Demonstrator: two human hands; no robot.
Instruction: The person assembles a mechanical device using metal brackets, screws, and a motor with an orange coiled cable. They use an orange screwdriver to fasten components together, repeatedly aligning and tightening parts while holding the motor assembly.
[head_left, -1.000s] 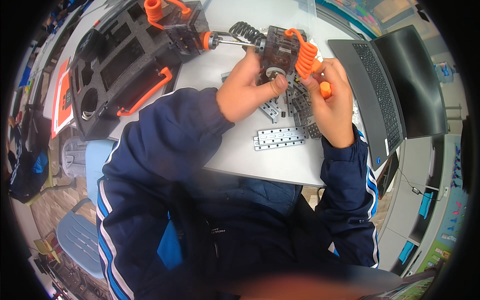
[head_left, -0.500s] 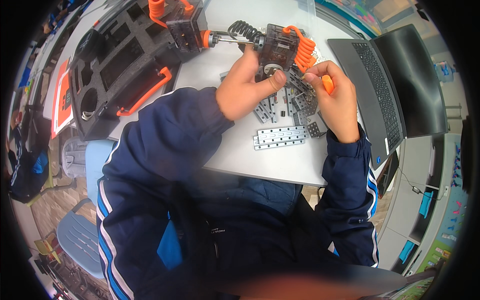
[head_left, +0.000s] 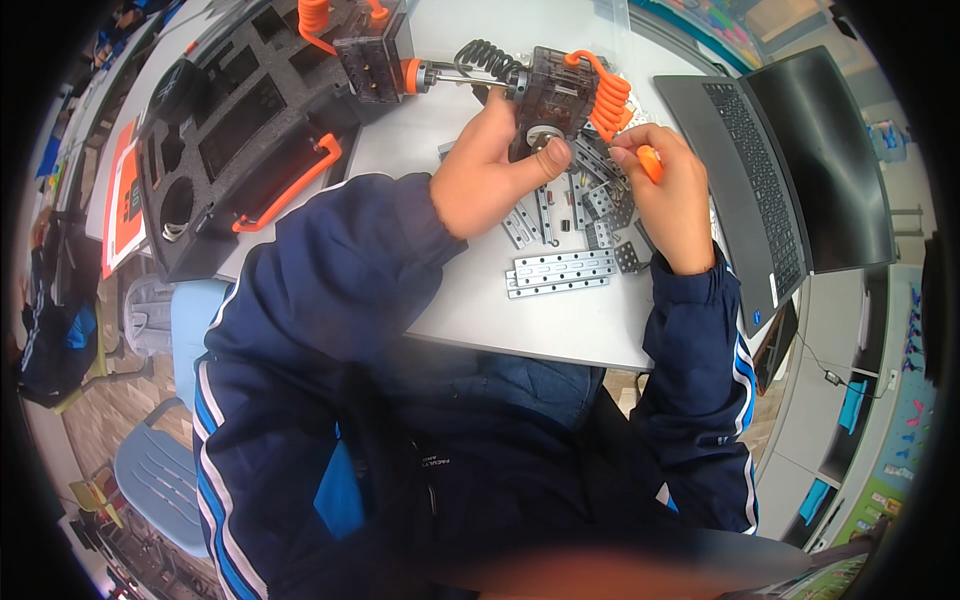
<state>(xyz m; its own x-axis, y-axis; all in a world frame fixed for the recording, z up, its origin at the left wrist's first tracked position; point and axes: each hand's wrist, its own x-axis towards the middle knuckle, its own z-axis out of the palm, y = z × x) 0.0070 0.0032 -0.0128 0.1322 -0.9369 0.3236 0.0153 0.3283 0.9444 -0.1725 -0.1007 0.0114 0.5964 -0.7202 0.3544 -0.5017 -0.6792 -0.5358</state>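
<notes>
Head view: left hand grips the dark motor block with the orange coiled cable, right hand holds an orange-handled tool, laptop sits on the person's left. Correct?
Not quite: the laptop sits on the person's right, as the head view shows. The rest holds: the left hand grips the dark motor block with the orange coiled cable, and the right hand holds an orange-handled tool.

Both hands [head_left: 500, 175] work a dark motor block [head_left: 553, 95] above perforated metal strips [head_left: 560, 272].

Bare table [head_left: 470, 300] nearside; laptop [head_left: 770, 170] right, foam case [head_left: 250, 130] left block.
</notes>
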